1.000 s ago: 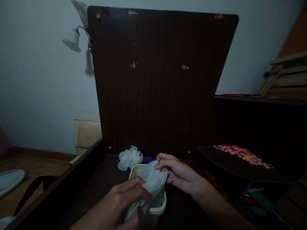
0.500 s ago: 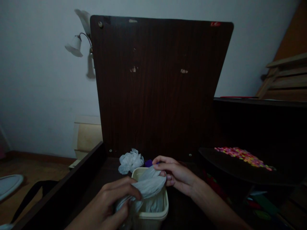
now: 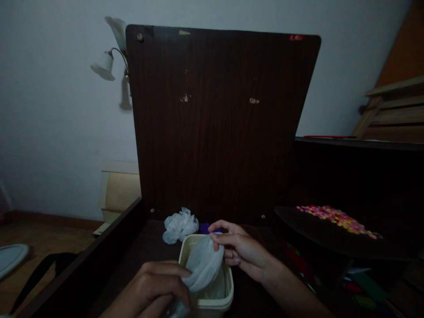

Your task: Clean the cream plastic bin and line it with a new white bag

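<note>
A thin, whitish plastic bag (image 3: 204, 265), gathered into a loose strip, stretches between my two hands above a cream plastic tub (image 3: 228, 298). My left hand (image 3: 155, 282), at the tub's near left, is closed around one end, and part of the bag trails below its fingers. On the right, my right hand (image 3: 238, 249) pinches the other end between thumb and fingers over the tub's far right rim. More of the pale plastic shows inside the tub, though my hands and the strip hide much of it.
Behind the tub lie a crumpled white plastic bag (image 3: 180, 225) and something purple (image 3: 204, 228). A dark wooden panel (image 3: 215, 132) stands upright at the back. To the right, a dark shelf (image 3: 311, 229) carries many small pink and yellow pieces (image 3: 336, 218). A raised board edge (image 3: 109, 234) runs along the left.
My left hand has moved slightly down, and the strip between my hands now slopes more steeply. My right hand has shifted a little left, still pinching the bag.
</note>
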{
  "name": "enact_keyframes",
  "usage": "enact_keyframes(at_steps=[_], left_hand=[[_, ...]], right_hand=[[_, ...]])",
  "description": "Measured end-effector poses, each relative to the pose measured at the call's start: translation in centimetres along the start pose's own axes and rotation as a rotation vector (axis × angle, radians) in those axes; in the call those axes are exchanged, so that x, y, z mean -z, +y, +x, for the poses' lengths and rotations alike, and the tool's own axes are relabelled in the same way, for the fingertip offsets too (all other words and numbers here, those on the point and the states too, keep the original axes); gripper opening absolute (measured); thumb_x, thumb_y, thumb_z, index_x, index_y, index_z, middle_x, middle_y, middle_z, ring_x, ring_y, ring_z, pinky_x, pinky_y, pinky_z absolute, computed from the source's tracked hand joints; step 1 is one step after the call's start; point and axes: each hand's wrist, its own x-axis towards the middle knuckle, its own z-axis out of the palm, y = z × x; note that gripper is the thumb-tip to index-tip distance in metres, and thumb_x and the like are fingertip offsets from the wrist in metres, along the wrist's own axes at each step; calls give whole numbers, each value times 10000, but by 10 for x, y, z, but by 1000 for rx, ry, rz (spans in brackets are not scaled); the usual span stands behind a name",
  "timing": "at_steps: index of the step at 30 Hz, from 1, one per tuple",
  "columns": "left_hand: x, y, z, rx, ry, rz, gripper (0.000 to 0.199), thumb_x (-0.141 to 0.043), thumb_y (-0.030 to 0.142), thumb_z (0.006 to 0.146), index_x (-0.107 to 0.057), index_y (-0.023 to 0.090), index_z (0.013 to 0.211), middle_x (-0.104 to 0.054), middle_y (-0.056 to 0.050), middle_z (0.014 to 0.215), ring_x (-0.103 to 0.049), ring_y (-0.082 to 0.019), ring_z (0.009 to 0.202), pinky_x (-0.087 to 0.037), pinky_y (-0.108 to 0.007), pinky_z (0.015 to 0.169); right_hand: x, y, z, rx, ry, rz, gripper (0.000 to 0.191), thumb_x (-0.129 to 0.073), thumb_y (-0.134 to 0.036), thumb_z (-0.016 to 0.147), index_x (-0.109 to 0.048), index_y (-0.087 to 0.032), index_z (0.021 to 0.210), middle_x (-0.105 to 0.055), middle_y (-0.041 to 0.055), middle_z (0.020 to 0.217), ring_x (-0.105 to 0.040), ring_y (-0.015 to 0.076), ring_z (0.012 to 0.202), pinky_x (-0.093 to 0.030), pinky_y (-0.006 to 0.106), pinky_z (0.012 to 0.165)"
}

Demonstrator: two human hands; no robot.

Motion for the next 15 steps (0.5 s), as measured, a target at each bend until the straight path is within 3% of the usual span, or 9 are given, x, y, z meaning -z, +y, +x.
enact_keyframes(at_steps=[4,9,12,15], left_hand=[[8,-13,7,-16,40,-1,320,-537,117,920,-807,287,944,-803,-24,1072,-764,-176,966,-587,-196,864],[10,-30,31,-38,137,67,341,-477,86,912,-790,221,908,-736,-87,1240,-732,-203,1076,-582,-259,896],[2,-39,45,-16,185,140,308,-480,104,919,-771,192,872,-725,-114,1215,-717,-215,1059,-591,-298,864],[-11,-42,56,-19,210,214,274,-512,115,892,-772,201,876,-707,-118,1235,-650,-260,1155,-564,-428,974]], right_hand=[[3,1,-2,-13,-61,-73,464,-854,-328,596,-582,-177,940,-575,-72,590,-285,10,432,-85,189,421],[-2,1,-3,1,-79,-260,424,-819,-258,586,-579,-190,929,-541,-87,564,-346,45,456,-133,193,414],[-7,5,-1,64,-82,-280,412,-806,-241,565,-564,-195,896,-580,-73,620,-432,64,505,-274,190,463],[-9,9,2,132,-95,-296,395,-793,-217,545,-569,-195,869,-593,-59,670,-501,93,588,-377,217,559]])
